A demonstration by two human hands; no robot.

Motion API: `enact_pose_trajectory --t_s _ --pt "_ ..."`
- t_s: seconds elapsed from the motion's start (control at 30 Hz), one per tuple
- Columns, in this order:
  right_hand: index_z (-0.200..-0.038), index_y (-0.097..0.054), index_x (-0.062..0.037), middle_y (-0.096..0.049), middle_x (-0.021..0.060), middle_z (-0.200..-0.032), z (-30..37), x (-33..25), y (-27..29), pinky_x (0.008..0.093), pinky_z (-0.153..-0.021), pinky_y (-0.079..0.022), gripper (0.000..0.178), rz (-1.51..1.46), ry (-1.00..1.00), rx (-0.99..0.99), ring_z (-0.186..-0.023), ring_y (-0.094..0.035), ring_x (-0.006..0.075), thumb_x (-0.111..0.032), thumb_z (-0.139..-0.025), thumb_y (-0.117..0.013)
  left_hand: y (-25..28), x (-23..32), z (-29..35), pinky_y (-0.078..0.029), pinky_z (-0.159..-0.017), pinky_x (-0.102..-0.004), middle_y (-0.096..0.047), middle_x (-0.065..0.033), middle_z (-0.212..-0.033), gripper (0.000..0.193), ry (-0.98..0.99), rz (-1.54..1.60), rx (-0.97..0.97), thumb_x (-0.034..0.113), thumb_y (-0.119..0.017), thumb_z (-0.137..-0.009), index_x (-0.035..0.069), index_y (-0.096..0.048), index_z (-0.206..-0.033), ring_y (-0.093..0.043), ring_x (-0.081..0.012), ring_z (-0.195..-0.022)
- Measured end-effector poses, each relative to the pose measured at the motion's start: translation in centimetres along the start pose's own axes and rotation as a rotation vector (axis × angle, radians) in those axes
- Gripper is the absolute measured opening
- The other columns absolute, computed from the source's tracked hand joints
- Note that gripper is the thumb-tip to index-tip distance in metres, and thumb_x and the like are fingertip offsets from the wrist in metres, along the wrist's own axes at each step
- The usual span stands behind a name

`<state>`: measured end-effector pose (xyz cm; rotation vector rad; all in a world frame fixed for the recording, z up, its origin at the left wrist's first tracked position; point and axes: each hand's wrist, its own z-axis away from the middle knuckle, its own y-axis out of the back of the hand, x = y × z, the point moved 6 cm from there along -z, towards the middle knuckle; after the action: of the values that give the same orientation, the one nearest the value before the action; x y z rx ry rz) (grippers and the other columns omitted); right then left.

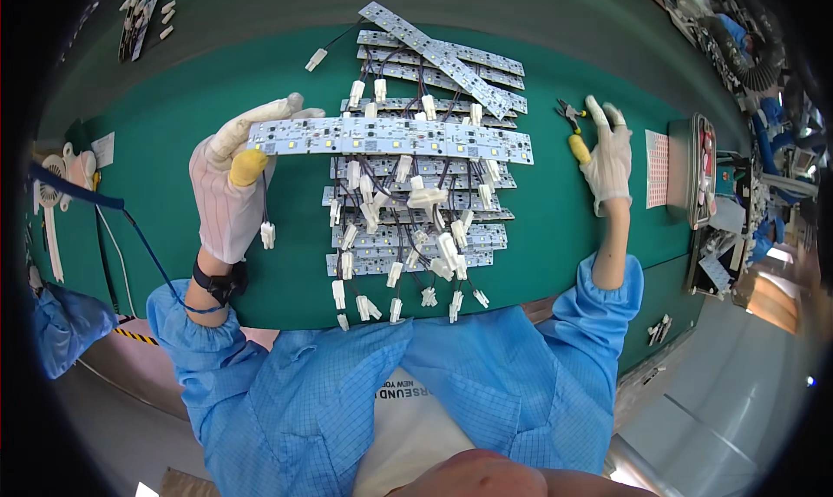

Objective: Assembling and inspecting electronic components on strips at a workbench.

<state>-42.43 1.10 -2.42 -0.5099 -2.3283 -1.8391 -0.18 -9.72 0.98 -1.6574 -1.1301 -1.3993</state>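
My left hand [239, 163], in a white striped glove with a yellow thumb cover, is closed on the left end of a long white LED circuit board [395, 138]. It holds this strip level above a stack of similar LED boards [416, 261], hiding part of them. A wire with a white connector [267, 235] hangs beside my left hand. My right hand [608, 154], gloved the same way, rests on the green mat with fingers apart and nothing gripped. Small pliers [569, 115] lie right beside its thumb and forefinger.
Loose wires with white connectors [447, 250] spread over the stack. One board [438, 59] lies slantwise across its far end. A sheet of red labels [658, 169] and a clear box [691, 171] stand at the right. A blue cord [147, 245] runs to my left wrist.
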Motion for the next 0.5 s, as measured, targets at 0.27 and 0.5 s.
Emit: enact_pose_trajectory --t_s 0.27,0.5 --pt "-0.103 -0.061 -0.0068 -0.055 0.0109 -0.082 -2.8 -7.7 10.0 0.0315 -0.070 -0.042 0.029 -0.926 0.074 0.025 -0.081 -0.054 0.0259 -0.003 -0.074 -0.057 -0.8 0.0 0.1 -0.048 -0.086 -0.0269 -0.066 -0.0147 -0.105 0.050 0.041 -0.031 -0.074 0.038 -0.060 -0.087 -0.005 -0.059 -0.112 -0.063 -0.0191 -0.097" --pt "-0.097 -0.059 -0.0110 -0.054 0.0123 -0.094 -3.6 -14.8 14.6 0.0372 -0.075 -0.044 0.047 -0.584 0.398 0.114 -0.086 -0.055 0.0284 -0.042 -0.066 -0.075 -1.3 -0.4 0.7 -0.048 -0.088 -0.0275 -0.064 -0.0152 -0.110 0.054 0.031 0.061 -0.145 0.038 -0.065 -0.082 -0.005 -0.058 -0.113 -0.062 -0.0197 -0.100"
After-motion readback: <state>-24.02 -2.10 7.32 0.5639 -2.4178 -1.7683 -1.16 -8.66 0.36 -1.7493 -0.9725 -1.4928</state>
